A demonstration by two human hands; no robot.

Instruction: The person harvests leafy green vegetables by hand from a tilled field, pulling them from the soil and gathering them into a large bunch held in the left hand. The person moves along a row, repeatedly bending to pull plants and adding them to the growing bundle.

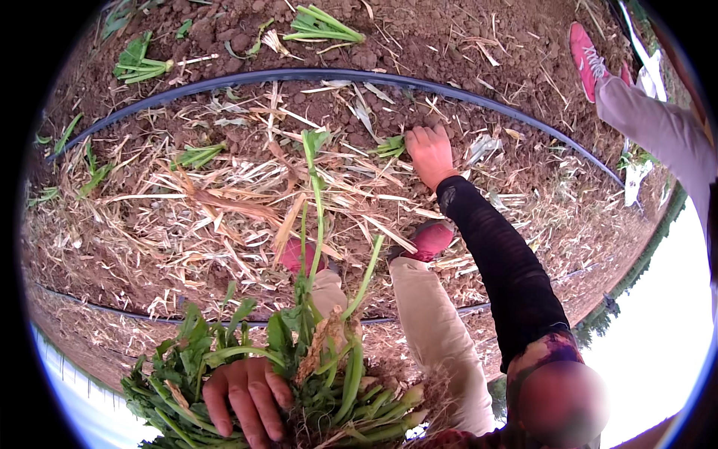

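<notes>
My left hand (pixel 247 401) clasps a thick bundle of leafy green plants (pixel 359 387) against me at the bottom of the view. Pale stalk ends and thin, soil-coloured roots stick out on the bundle's right side. One long stem (pixel 317 207) rises from it over the straw. My right hand (pixel 429 154) reaches down to the soil, its fingers curled around the base of a small green plant (pixel 390 147). The fingers hide that base, so I cannot tell whether it is rooted or loose.
A black irrigation hose (pixel 314 74) curves across beyond my right hand. Green plants (pixel 202 154), (pixel 325 28), (pixel 143 64) lie on the soil. Dry straw (pixel 235 207) covers the ground around my red shoes (pixel 432 240). Another person's leg (pixel 653 118) stands at the right.
</notes>
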